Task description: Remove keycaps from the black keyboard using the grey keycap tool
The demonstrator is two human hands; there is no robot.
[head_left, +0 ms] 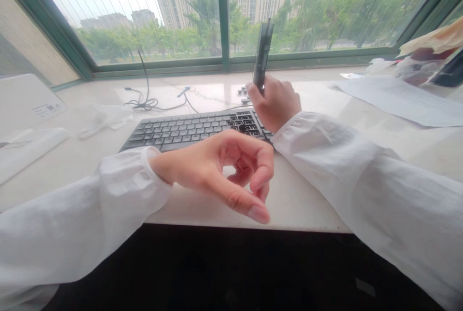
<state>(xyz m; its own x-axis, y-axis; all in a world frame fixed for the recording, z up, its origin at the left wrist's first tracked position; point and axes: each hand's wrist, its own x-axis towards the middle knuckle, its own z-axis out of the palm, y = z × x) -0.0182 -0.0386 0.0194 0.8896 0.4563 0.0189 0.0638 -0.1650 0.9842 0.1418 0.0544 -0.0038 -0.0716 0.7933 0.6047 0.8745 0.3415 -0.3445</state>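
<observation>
Keycap puller, or some dark slim tool of that kind (hard to tell exactly what it was), stood upright in the right hand, gripped at its lower end with fingers wrapped round it, over the far right corner of the keyboard. Its top reached well above the knuckles, up against the window bkgd. Left hand hovered nearer the front edge of the desk, apart from the tool, fingers curled loosely w/ thumb and forefinger almost meeting; it held nothing I could see, though sth tiny could have hidden in the curl. Risks, as I judged them: the grip sat low on a tall thin tool, so it could have tipped or slipped out and dropped onto the keys, or knocked the small loose keycaps lying just beyond the keyboard's far edge, beside that hand. The right sleeve draped over the keyboard's right end and could have pressed or snagged keys. A cable tangled near the far left of the desk and papers toward the right edge lay well apart from both hands, so little danger there.
</observation>
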